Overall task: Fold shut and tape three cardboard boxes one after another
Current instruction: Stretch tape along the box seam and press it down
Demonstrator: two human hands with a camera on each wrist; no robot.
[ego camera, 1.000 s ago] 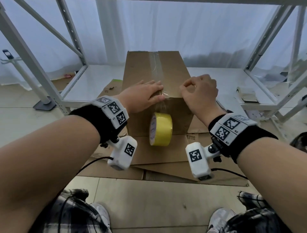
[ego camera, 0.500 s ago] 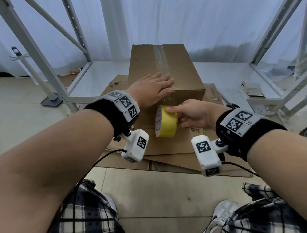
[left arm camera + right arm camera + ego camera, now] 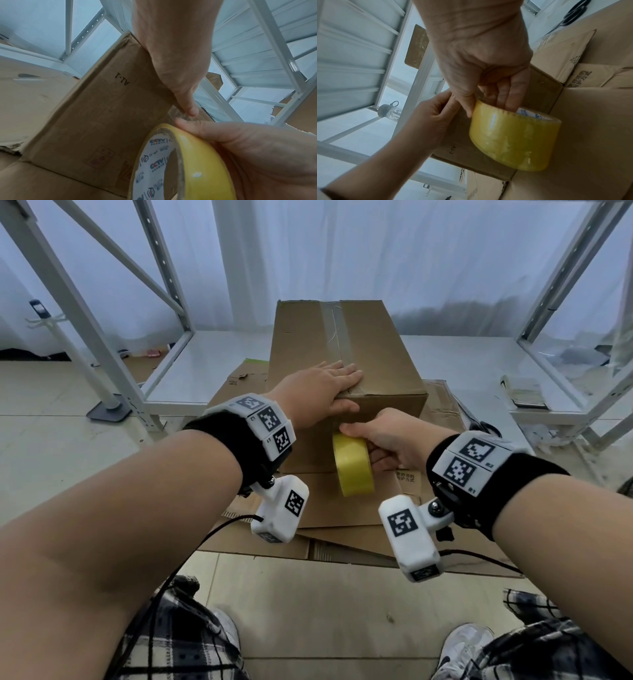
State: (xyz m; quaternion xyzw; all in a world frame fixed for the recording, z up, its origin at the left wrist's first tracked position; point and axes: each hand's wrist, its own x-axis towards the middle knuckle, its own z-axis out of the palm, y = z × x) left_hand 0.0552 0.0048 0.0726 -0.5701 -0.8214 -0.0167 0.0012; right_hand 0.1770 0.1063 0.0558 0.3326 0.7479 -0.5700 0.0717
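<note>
Head view: the tall brown cardboard box (image 3: 346, 364) stands on flattened cardboard sheets (image 3: 342, 525) on the floor, flaps closed, a clear tape strip along its top seam.
Left hand, head view: the left hand (image 3: 320, 393) lies flat, fingers straight, over the box's near top edge, thumb down on the front face.
Right hand, head view: the right hand (image 3: 387, 440) grips the yellow roll of packing tape (image 3: 354, 465) just before the front face.
Left wrist view: the left thumb (image 3: 187, 105) presses the tape's end at the box edge; the right thumb (image 3: 197, 128) sits on the roll's rim.
Right wrist view: the right fingers (image 3: 508, 94) hook through the roll's core, thumb on the outer band.
Step, as I judge: finishing this box's seam by running tape down the front and parting it.
Doing it well: keep the left thumb firm on the stuck end, hold the strip taut, then tear sharply across so it does not lift.
</note>
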